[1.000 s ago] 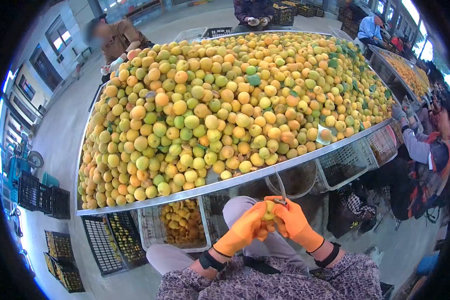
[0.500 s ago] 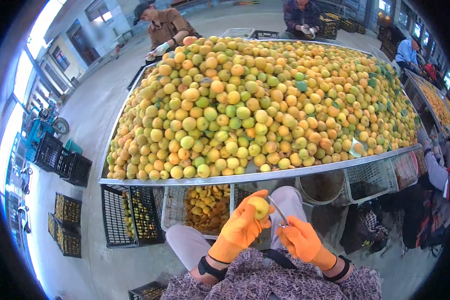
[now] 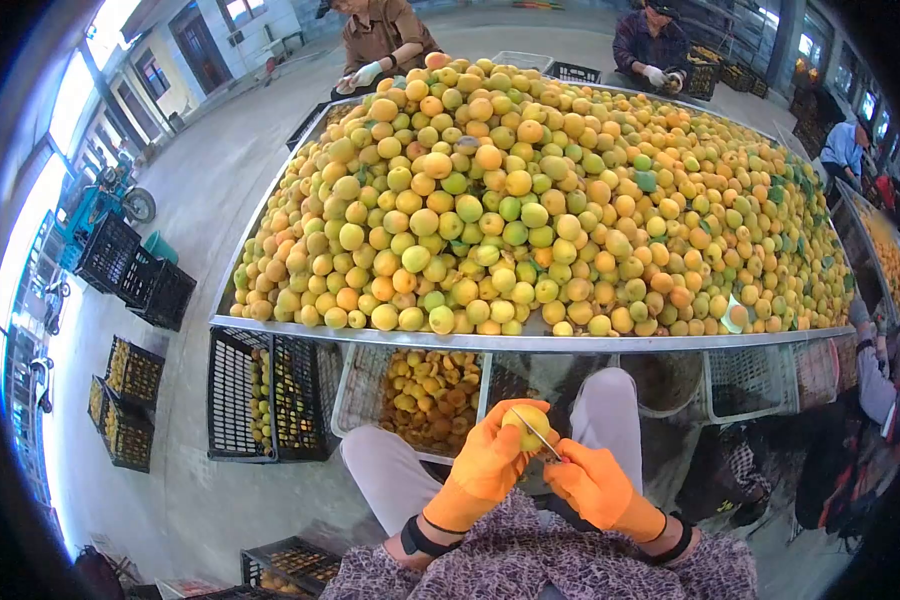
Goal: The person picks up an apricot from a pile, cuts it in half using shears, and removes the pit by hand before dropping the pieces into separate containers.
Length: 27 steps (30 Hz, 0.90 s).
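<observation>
My left hand, in an orange glove, is closed around a yellow apricot above my lap. My right hand, gloved the same way, grips a small knife; its handle is mostly hidden by the fingers. The thin blade lies across the apricot's near face, touching it or right in front of it. Beyond both hands, whole yellow, orange and greenish apricots are heaped on a metal-edged table. Halved apricots fill part of a pale crate below the table edge.
Black crates with fruit stand left of the pale crate. A round tub and a pale basket sit under the table's right side. Two people with gloved hands work across the table. More crates are on the left floor.
The knife blade has come from beside the apricot to across it, and my right hand has moved closer to the left. The head view has shifted, tipping slightly downward.
</observation>
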Available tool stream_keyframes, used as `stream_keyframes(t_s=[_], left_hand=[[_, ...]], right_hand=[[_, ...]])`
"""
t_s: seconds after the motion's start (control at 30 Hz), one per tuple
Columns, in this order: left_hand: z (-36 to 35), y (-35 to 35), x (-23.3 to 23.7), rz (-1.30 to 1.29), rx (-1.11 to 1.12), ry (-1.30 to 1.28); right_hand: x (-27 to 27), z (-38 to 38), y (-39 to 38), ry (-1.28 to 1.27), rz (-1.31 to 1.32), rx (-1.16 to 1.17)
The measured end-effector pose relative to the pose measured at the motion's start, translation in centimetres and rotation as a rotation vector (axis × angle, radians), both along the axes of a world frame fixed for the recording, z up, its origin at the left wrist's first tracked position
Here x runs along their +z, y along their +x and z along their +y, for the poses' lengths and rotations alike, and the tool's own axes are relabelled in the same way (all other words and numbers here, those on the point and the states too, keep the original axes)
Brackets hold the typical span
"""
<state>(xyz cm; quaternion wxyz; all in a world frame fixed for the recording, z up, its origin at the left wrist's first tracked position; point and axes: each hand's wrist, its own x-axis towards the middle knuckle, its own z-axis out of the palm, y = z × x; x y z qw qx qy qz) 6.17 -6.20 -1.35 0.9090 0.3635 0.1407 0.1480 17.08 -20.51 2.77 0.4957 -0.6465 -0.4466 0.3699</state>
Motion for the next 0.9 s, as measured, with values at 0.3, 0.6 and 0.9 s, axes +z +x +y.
stream_keyframes(t_s=[0.3, 0.6, 0.9], left_hand=[[-1.3, -0.8, 2.1, 0.019, 0.072, 0.152], [-3.4, -0.9, 2.8, -0.055, 0.091, 0.127], [-3.1, -1.6, 4.1, -0.125, -0.068, 0.247]], right_hand=[[0.5, -0.7, -0.6, -0.089, 0.009, 0.054], [-1.0, -2.0, -1.1, -0.024, -0.025, 0.036], [-3.3, -1.9, 0.0, 0.291, 0.014, 0.110]])
